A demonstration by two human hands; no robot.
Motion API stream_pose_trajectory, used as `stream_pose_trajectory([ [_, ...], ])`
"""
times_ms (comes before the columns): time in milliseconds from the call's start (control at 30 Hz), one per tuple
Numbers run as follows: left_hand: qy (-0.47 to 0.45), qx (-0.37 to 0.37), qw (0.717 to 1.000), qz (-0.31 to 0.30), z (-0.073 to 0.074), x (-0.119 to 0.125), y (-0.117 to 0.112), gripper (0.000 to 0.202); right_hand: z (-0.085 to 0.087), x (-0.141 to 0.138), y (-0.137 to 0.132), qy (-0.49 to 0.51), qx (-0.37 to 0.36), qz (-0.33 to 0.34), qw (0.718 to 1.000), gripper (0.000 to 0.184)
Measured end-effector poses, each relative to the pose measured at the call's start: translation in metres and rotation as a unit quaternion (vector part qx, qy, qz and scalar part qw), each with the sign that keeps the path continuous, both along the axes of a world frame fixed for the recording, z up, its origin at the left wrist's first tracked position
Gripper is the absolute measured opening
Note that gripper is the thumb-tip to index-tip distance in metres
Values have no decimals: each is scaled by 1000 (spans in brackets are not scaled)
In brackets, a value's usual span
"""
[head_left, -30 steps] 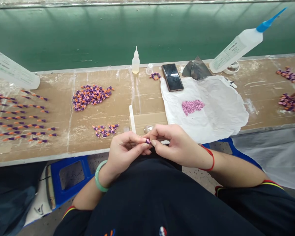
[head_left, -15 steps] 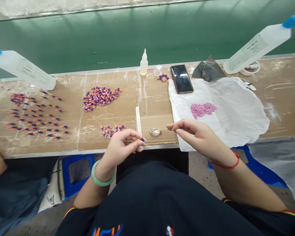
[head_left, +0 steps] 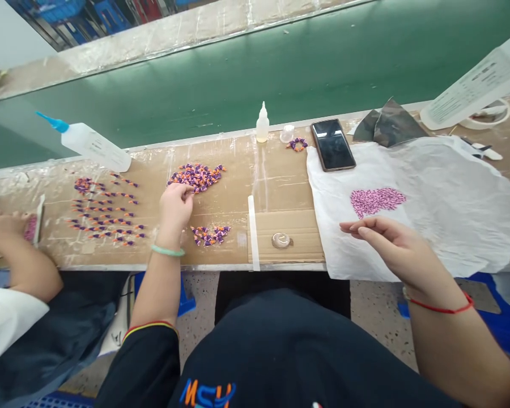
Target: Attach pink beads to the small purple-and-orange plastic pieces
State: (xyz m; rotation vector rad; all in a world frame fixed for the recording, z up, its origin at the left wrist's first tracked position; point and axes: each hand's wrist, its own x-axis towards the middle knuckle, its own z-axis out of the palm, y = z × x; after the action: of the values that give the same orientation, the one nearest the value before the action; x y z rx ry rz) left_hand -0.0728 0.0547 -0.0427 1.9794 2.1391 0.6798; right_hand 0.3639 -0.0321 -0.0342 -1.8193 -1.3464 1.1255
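Note:
My left hand (head_left: 176,205) rests at the near left edge of a pile of small purple and orange twisted pieces (head_left: 202,177). Its fingers are closed in a pinch; whatever they hold is hidden. Over the white cloth (head_left: 335,249) is my right hand (head_left: 386,241), loosely open, fingers stretched to the left and thumb apart. Just beyond it lies a heap of small pink pieces (head_left: 376,201). Between the hands, a small clear, round, shiny object (head_left: 281,240) sits on a cardboard pad (head_left: 301,224), beside a white strip (head_left: 253,232). A smaller purple-orange group (head_left: 210,235) lies nearer the edge.
Rows of purple-orange pieces (head_left: 106,209) lie at left, near a co-worker's arm (head_left: 29,255). Behind stand a small dropper bottle (head_left: 262,124), a ring of pieces (head_left: 297,144), a phone (head_left: 332,144), and large bottles (head_left: 96,147) at both sides.
My left hand has moved left and away to the big pile from near the cardboard pad, where it held a purple piece. My right hand has shifted right over the cloth. The view has turned left.

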Motion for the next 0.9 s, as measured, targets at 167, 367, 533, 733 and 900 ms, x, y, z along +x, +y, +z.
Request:
stream_pose_trajectory([
  [167, 27, -6, 998, -51, -7, -15, 32, 16, -2, 4, -2, 10, -2, -13, 1000, 30],
  [367, 42, -12, 995, -90, -11, -22, 41, 9, -1, 5, -5, 8, -3, -29, 1000, 30],
  [533, 43, 2, 994, -98, -8, -21, 41, 5, -3, 3, -6, 16, -2, -30, 999, 29],
  [733, 4, 33, 994, -101, 3, -7, 21, 2, -9, 3, -8, 38, 5, -29, 999, 30],
  [900, -206, 9, 974, -94, 18, 17, -5, 10, -14, 5, -10, 43, 16, -28, 999, 32],
])
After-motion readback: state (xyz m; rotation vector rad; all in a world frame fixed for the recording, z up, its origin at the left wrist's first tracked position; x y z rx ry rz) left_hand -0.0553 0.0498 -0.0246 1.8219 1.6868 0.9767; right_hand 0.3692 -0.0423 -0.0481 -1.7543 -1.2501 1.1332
